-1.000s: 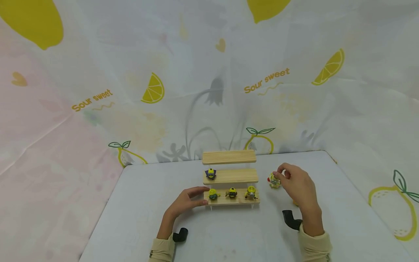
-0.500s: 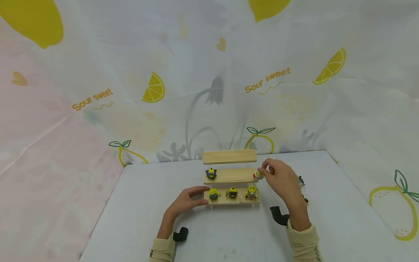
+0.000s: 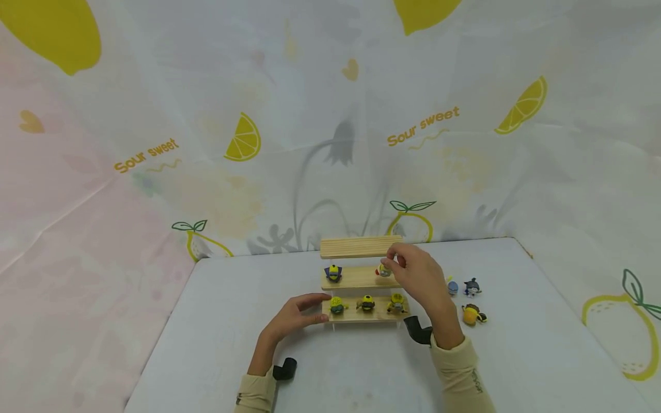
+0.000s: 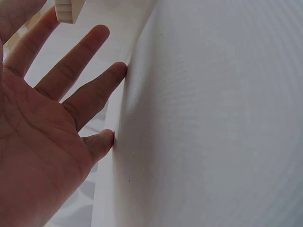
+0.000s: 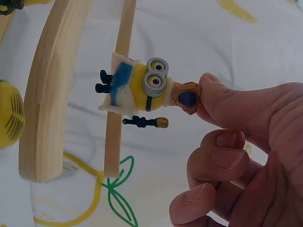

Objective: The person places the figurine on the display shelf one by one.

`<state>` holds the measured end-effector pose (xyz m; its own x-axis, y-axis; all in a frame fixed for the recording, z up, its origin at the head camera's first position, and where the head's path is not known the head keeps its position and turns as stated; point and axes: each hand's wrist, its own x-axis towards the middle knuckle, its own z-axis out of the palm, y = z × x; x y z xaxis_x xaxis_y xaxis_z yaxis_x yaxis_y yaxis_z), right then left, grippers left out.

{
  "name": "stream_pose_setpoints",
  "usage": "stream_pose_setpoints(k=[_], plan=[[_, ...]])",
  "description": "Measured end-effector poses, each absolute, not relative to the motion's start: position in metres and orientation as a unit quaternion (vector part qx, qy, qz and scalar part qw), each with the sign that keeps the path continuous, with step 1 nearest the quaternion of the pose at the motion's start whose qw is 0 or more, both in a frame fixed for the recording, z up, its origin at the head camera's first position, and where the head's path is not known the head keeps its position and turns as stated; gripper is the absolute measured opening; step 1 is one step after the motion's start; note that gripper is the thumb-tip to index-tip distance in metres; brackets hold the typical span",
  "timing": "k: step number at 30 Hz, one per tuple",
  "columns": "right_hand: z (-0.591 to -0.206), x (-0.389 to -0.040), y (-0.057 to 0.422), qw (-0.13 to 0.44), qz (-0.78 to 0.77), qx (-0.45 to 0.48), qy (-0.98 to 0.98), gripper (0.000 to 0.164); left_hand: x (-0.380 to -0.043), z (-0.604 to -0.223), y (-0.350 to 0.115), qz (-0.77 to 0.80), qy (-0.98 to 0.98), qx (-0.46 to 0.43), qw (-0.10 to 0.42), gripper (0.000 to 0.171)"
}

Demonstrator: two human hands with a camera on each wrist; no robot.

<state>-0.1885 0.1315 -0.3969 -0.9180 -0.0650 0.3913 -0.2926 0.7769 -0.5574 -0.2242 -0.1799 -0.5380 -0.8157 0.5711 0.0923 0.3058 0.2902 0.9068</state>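
figurine [image 5: 141, 90] — smooth, glossy plastic | shelf boards [image 3: 358, 277] — matt, grained wood | sleeves [image 3: 457, 367]: matt cloth

Your right grip [image 3: 417, 276] pinches a small figure [image 3: 383, 270] over the middle shelf [image 3: 360, 277], right of a purple-caped figure [image 3: 333, 274]. Your left grip [image 3: 290, 317] touches the left end of the lower shelf [image 3: 352, 312], where three yellow figures [image 3: 367, 303] stand; more figures [image 3: 472, 288] lie on the tabletop [image 3: 361, 367].

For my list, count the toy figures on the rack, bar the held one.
4: left figure, centre figure and right figure on the bottom board; purple-trimmed figure on the middle board, left. The right hand hides part of that board.
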Motion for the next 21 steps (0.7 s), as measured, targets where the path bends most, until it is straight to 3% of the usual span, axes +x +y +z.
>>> stream_pose_setpoints(k=[21], plan=[[-0.405,-0.210,0.101,0.114,0.332,0.130,-0.927,0.012,-0.225,-0.536,-0.179,0.533,0.792,0.264,0.137,0.048]])
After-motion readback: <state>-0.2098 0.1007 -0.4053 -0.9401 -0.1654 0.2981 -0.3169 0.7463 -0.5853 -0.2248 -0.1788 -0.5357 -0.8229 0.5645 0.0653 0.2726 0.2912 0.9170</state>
